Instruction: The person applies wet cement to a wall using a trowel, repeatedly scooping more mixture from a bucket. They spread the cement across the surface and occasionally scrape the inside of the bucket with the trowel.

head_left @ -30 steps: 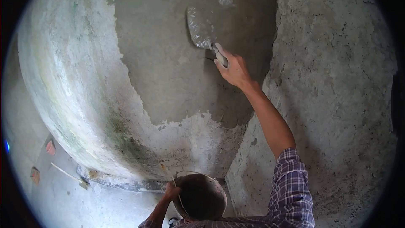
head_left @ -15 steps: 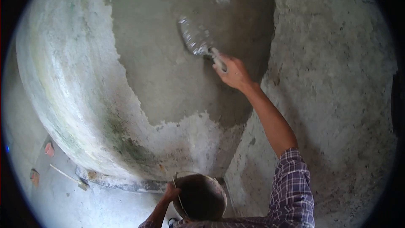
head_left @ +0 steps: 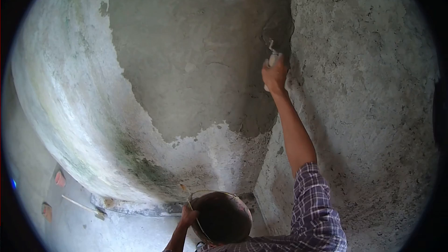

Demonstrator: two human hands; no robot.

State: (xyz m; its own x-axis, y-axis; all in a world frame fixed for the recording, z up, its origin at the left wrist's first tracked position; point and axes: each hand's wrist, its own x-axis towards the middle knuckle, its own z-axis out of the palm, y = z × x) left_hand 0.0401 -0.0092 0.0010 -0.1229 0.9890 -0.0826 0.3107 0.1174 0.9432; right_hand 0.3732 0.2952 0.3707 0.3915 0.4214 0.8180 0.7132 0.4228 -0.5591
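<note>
My right hand [head_left: 275, 73] is closed around the handle of a trowel [head_left: 272, 49]. The trowel's blade lies against the wet grey plaster [head_left: 186, 46] near the wall corner, and the dark blade is hard to tell from the plaster. Down at my body, my left hand [head_left: 188, 215] grips the rim of a bucket [head_left: 246, 214] on its left side, by the wire handle. The bucket is tilted with its mouth up, and its inside is too dark to make out.
Bare, stained wall [head_left: 70, 102] borders the plaster on the left, and a rough side wall [head_left: 364, 102] stands close on the right. On the floor at lower left lie a long-handled tool [head_left: 84, 206], a reddish pot-like object [head_left: 60, 178] and a brick-like block [head_left: 46, 212].
My right hand has carried the trowel rightward across the plaster to the corner, and the blade has turned away from view. My left hand still holds the bucket. The view has shifted slightly.
</note>
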